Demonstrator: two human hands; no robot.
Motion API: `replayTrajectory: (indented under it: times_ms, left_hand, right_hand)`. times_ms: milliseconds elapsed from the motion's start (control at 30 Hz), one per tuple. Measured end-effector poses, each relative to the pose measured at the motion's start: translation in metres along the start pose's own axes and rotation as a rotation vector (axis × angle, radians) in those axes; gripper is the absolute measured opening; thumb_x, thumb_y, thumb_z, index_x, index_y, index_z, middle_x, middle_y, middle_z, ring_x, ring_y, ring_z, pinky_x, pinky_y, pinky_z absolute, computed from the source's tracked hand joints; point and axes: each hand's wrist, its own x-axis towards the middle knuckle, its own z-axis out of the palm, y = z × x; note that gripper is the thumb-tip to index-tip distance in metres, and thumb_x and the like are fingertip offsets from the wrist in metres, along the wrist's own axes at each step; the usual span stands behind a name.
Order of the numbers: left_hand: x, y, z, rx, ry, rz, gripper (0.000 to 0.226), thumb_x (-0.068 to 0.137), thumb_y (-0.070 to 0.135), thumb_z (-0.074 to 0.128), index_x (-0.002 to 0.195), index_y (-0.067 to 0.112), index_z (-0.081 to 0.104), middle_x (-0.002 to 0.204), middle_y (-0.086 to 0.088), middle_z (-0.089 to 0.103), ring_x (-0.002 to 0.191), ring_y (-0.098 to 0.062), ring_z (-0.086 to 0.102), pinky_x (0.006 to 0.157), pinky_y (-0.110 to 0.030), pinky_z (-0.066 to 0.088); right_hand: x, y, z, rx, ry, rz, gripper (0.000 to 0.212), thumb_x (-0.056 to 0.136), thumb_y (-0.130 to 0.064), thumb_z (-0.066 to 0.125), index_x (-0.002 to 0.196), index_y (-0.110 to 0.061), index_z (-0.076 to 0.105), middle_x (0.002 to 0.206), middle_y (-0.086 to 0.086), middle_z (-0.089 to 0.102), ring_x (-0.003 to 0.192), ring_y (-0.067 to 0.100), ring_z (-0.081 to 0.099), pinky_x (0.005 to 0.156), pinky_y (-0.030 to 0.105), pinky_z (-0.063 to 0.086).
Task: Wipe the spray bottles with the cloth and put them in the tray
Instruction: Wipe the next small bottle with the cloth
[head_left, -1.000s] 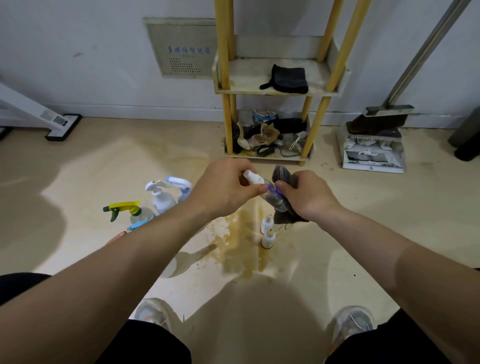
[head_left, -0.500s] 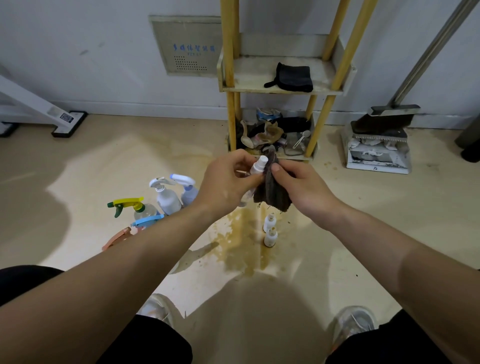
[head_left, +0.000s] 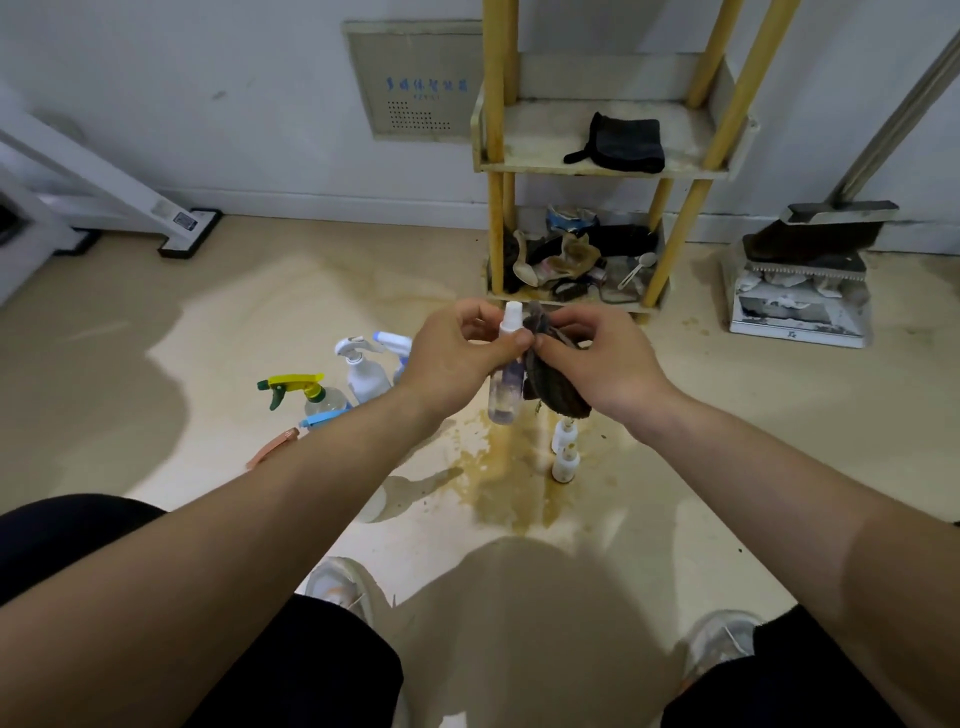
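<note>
My left hand (head_left: 457, 358) pinches a slim clear spray bottle (head_left: 506, 382) with a white cap, held upright above the floor. My right hand (head_left: 602, 364) grips a dark brown cloth (head_left: 550, 389) pressed against the bottle's right side. Two small white bottles (head_left: 565, 457) stand on the floor just below my hands. On the floor to the left stand a yellow-and-green trigger bottle (head_left: 306, 392) and two white trigger bottles (head_left: 363, 366), with blue (head_left: 324, 418) and pink (head_left: 272, 447) triggers partly hidden behind my left forearm.
A brown stain (head_left: 498, 467) spreads over the pale floor under my hands. A yellow-legged shelf rack (head_left: 597, 166) stands at the wall with a black cloth (head_left: 621, 143) on it and clutter below. A mop and its base (head_left: 800, 291) sit at the right. My shoes (head_left: 337, 584) show below.
The slim bottle has turned from tilted to upright in my left hand. My right hand has slid the cloth along its side, and both hands rose slightly.
</note>
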Motion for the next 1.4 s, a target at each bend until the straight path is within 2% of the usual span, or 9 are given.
replayTrajectory:
  times_ms: [133, 300, 500, 633, 833, 967, 1133, 1267, 1400]
  left_hand:
    - [-0.011, -0.008, -0.023, 0.184, 0.052, 0.030, 0.019, 0.079, 0.023, 0.085, 0.091, 0.017, 0.071, 0.091, 0.003, 0.072, 0.084, -0.005, 0.066, 0.078, -0.020, 0.053]
    - [-0.031, -0.033, -0.052, 0.474, 0.065, -0.065, 0.019, 0.079, 0.032, 0.083, 0.086, 0.030, 0.066, 0.086, 0.006, 0.069, 0.075, -0.010, 0.061, 0.069, -0.024, 0.046]
    - [-0.050, -0.073, -0.063, 0.759, 0.003, -0.176, 0.011, 0.084, 0.028, 0.074, 0.088, 0.024, 0.065, 0.075, 0.008, 0.060, 0.077, -0.019, 0.059, 0.058, -0.028, 0.036]
    - [-0.052, -0.115, -0.066, 0.953, -0.081, -0.253, 0.008, 0.088, 0.029, 0.065, 0.092, 0.027, 0.059, 0.091, 0.002, 0.062, 0.083, -0.021, 0.060, 0.063, -0.031, 0.044]
    - [-0.036, -0.168, -0.058, 1.140, -0.098, -0.240, 0.007, 0.093, 0.027, 0.059, 0.099, 0.023, 0.058, 0.094, -0.001, 0.062, 0.081, -0.022, 0.057, 0.062, -0.031, 0.039]
    - [-0.020, -0.196, -0.053, 1.275, -0.130, -0.194, 0.015, 0.093, 0.026, 0.059, 0.105, 0.018, 0.060, 0.098, -0.004, 0.066, 0.087, -0.028, 0.066, 0.067, -0.035, 0.050]
    - [0.009, -0.211, -0.050, 1.606, -0.219, -0.086, 0.016, 0.092, 0.016, 0.058, 0.107, 0.018, 0.064, 0.088, -0.003, 0.066, 0.078, -0.025, 0.065, 0.066, -0.029, 0.042]
    - [0.028, -0.212, -0.049, 1.738, -0.309, -0.082, 0.021, 0.087, 0.011, 0.063, 0.106, 0.019, 0.063, 0.092, -0.002, 0.069, 0.090, -0.024, 0.065, 0.080, -0.033, 0.038]
    - [0.042, -0.214, -0.052, 1.744, -0.314, -0.096, 0.019, 0.087, 0.010, 0.062, 0.104, 0.018, 0.061, 0.093, -0.003, 0.069, 0.093, -0.026, 0.063, 0.079, -0.034, 0.035]
  right_hand:
    - [0.007, -0.003, 0.014, -0.108, -0.025, 0.057, 0.013, 0.090, -0.028, 0.073, 0.102, -0.025, 0.071, 0.092, -0.011, 0.069, 0.087, 0.007, 0.064, 0.074, 0.022, 0.049]
    - [0.001, -0.002, 0.049, -0.281, -0.205, 0.074, 0.018, 0.091, -0.033, 0.069, 0.106, -0.021, 0.071, 0.098, -0.003, 0.068, 0.090, 0.016, 0.062, 0.075, 0.026, 0.042]
    - [-0.007, -0.003, 0.090, -0.370, -0.360, 0.090, 0.020, 0.092, -0.032, 0.065, 0.099, -0.015, 0.073, 0.095, 0.006, 0.073, 0.089, 0.025, 0.067, 0.082, 0.037, 0.056]
    - [0.004, 0.014, 0.105, -0.426, -0.457, 0.172, 0.024, 0.093, -0.029, 0.064, 0.100, -0.009, 0.075, 0.100, 0.009, 0.072, 0.094, 0.026, 0.066, 0.081, 0.034, 0.053]
    - [0.021, 0.055, 0.143, -0.370, -0.422, 0.248, 0.031, 0.094, -0.030, 0.060, 0.094, -0.003, 0.075, 0.096, 0.013, 0.073, 0.093, 0.031, 0.066, 0.084, 0.038, 0.055]
    - [0.030, 0.091, 0.165, -0.383, -0.436, 0.273, 0.034, 0.094, -0.031, 0.059, 0.088, -0.001, 0.074, 0.092, 0.016, 0.072, 0.089, 0.032, 0.066, 0.077, 0.036, 0.052]
    - [0.047, 0.125, 0.178, -0.369, -0.446, 0.343, 0.030, 0.093, -0.028, 0.059, 0.085, -0.003, 0.073, 0.088, 0.015, 0.071, 0.080, 0.029, 0.065, 0.060, 0.027, 0.043]
    - [0.061, 0.144, 0.181, -0.345, -0.446, 0.348, 0.028, 0.092, -0.027, 0.062, 0.084, -0.002, 0.072, 0.087, 0.017, 0.071, 0.082, 0.031, 0.067, 0.065, 0.032, 0.048]
    - [0.070, 0.153, 0.181, -0.321, -0.431, 0.334, 0.028, 0.091, -0.027, 0.062, 0.088, -0.001, 0.072, 0.088, 0.018, 0.070, 0.084, 0.033, 0.067, 0.072, 0.037, 0.054]
